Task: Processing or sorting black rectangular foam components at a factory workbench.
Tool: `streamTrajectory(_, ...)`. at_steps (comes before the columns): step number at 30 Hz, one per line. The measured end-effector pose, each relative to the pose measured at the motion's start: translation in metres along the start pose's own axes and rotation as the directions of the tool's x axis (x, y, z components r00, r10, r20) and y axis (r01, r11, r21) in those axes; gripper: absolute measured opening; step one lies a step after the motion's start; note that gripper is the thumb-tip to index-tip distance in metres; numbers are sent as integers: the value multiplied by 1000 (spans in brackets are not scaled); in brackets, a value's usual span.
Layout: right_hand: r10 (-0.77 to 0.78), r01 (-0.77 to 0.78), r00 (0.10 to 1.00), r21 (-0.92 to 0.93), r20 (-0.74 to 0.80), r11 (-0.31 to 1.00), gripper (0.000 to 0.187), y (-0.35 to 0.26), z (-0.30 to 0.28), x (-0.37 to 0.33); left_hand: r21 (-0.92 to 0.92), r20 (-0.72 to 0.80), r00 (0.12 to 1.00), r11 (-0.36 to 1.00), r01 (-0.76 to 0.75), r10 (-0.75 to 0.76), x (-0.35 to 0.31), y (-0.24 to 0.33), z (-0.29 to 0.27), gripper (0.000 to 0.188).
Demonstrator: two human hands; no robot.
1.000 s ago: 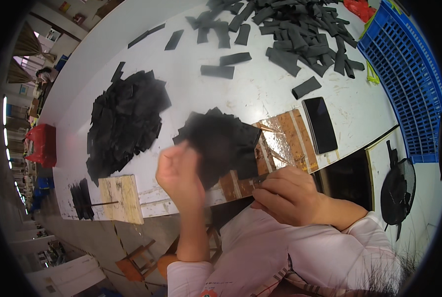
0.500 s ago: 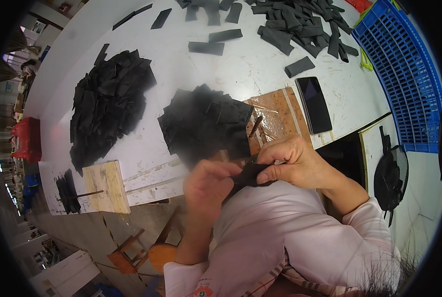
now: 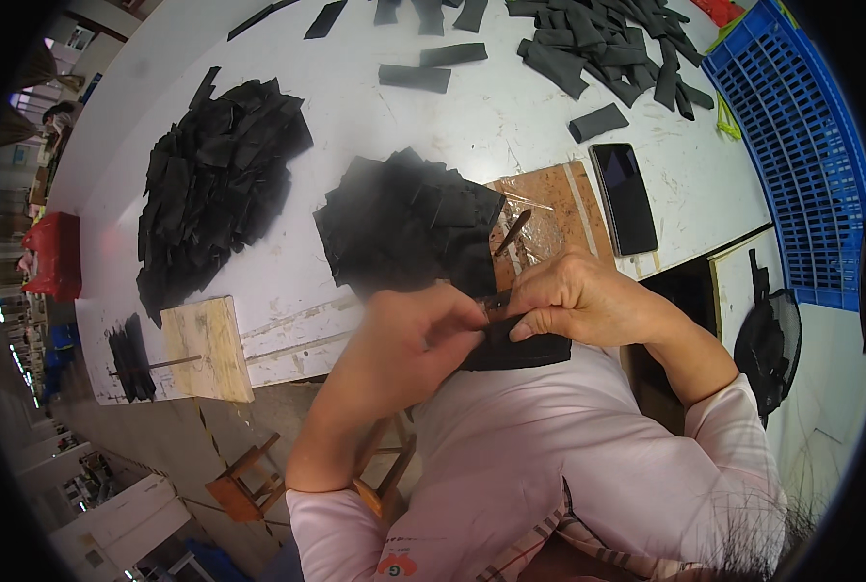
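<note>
Right hand (image 3: 578, 299) clamped on a black fabric piece (image 3: 525, 351), thumb on the face toward me, fingers behind. Piece hangs just below that hand, in front of my shirt (image 3: 511, 427). Left hand (image 3: 409, 335) just left of the right, fingertips bunched at the piece's upper left; contact partly hidden, can't tell if they're pinching it. Narrow pointed brown tool (image 3: 513, 234) sticks up just beyond my right fingers; can't tell if I grip it.

Beyond my left hand: fanned stack of black pieces (image 3: 404, 218). Beyond the right: brown board (image 3: 583, 204), then phone (image 3: 624, 199). Left of my left hand: wooden block (image 3: 205, 341), with a larger black pile (image 3: 224, 160) past it. Far right of my right hand: blue basket (image 3: 792, 145). Farthest beyond both: heap of dark grey pieces (image 3: 598, 48).
</note>
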State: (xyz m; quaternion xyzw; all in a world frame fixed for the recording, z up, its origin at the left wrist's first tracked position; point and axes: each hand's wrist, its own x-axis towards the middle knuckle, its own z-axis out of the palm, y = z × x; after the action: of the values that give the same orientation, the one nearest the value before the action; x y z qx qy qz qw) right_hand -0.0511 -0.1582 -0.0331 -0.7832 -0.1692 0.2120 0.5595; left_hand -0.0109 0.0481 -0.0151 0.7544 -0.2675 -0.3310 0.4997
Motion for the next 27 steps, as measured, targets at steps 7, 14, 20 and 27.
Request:
streamTrajectory(7,-340,-37,835,-661,-433,749,26,2,27,3,136,-402,900,983,-124,169,0,-29,40,10)
streamTrajectory(14,-235,177,812,-158,-534,971,21,11,48,-6,127,-639,740,978,-167,209,0,-26,75,9)
streamTrajectory(20,-315,64,763,-420,-564,905,15,16,56,12,241,-813,514,961,-135,276,15,-52,88,12)
streamTrajectory(27,199,55,846,451,-496,891,7,33,47,8,-976,-198,967,125,-179,-162,8,-45,52,20)
